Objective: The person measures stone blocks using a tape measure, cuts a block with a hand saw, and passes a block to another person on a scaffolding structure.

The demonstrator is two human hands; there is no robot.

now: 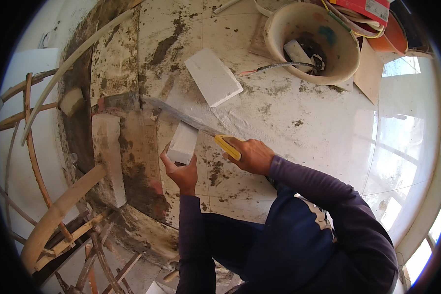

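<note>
My left hand [180, 174] is closed round the near end of a small white block [183, 142], thumb on one side and fingers on the other. My right hand [254, 155] grips the yellow handle [229, 147] of a hand saw. Its long grey saw blade [182, 116] points to the far left and lies against or just over the block's far end; whether it has cut in, I cannot tell. Beyond the blade, a larger white block [213, 77] lies flat on the floor, with pale dust [235, 120] beside it.
A dirty bucket [274, 36] with scraps and a tool inside stands at the far right, next to a red box [375, 9] and an orange container [397, 36]. Wooden poles [63, 210] rise at the left by a ledge [107, 147]. Dried mortar stains the tiled floor [323, 117].
</note>
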